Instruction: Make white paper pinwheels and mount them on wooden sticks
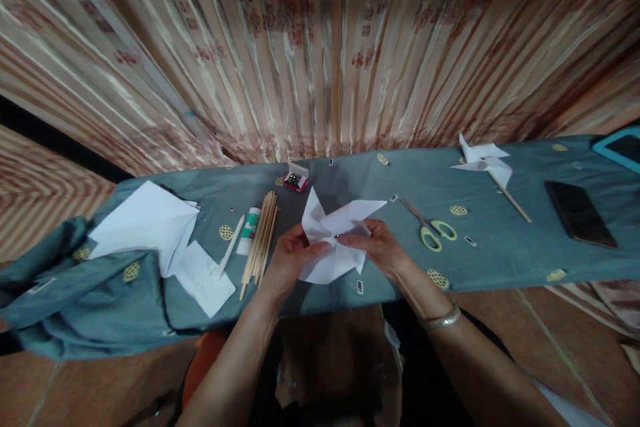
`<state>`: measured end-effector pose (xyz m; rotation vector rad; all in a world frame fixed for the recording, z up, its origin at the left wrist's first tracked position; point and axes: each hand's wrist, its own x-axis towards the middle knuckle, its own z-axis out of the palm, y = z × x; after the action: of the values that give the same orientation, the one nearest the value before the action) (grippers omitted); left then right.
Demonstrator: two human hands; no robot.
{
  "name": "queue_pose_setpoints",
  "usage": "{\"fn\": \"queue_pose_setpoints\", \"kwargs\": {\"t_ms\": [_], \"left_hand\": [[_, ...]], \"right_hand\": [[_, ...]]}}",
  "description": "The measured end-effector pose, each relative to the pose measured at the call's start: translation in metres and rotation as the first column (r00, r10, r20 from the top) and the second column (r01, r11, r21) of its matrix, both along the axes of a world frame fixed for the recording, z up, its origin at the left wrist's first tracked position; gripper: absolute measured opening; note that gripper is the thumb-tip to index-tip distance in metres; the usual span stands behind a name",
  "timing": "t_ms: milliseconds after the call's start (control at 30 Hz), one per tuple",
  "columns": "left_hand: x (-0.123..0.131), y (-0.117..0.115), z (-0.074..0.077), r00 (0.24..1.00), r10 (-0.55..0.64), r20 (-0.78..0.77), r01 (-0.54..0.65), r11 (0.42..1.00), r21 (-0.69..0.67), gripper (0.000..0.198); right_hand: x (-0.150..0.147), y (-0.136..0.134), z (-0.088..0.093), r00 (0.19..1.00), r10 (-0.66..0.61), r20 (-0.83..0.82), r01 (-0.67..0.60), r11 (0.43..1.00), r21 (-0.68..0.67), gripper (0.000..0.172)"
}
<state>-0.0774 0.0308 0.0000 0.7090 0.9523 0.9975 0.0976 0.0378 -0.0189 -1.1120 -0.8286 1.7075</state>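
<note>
A white paper pinwheel (340, 260) without a stick is held between my two hands over the front of the table. My left hand (295, 253) grips its left side, thumb pressed near the centre. My right hand (383, 247) holds the right side, its thumb at a small shiny pin head (337, 236) in the middle of the folds. The fingers of both hands are partly hidden behind the paper. Just beyond lies a small open red and white box (297, 177) with dark metal pieces inside. Left of my left hand lie several wooden sticks (262, 237).
A glue stick (249, 230), a white pen (231, 245), a written note (205, 280) and a stack of white paper (145, 220) lie left. Scissors (435, 233), a finished pinwheel on a stick (487, 163), a dark phone (580, 213) and a blue-framed device (623, 147) lie right. A curtain (320, 60) hangs behind.
</note>
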Motion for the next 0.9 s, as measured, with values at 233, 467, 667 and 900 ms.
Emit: {"fn": "queue_pose_setpoints", "kwargs": {"t_ms": [233, 467, 667, 900], "left_hand": [[0.009, -0.006, -0.01, 0.99, 0.119, -0.08, -0.115, 0.992, 0.05, 0.043], [0.013, -0.014, -0.015, 0.987, 0.137, -0.09, -0.13, 0.989, 0.076, 0.042], [0.012, -0.02, -0.016, 0.982, 0.16, -0.1, -0.153, 0.986, 0.072, 0.038], [0.011, -0.019, -0.017, 0.964, 0.253, -0.084, -0.249, 0.967, 0.051, 0.039]], "right_hand": [[-0.009, -0.005, 0.002, 0.998, -0.054, 0.014, 0.053, 0.998, 0.025, 0.028], [-0.009, -0.017, 0.005, 0.997, -0.064, 0.039, 0.064, 0.998, 0.015, 0.031], [-0.011, -0.026, 0.007, 0.997, -0.06, 0.039, 0.06, 0.998, 0.0, 0.033], [-0.001, -0.025, 0.013, 0.985, -0.074, 0.158, 0.051, 0.988, 0.147, 0.04]]}}
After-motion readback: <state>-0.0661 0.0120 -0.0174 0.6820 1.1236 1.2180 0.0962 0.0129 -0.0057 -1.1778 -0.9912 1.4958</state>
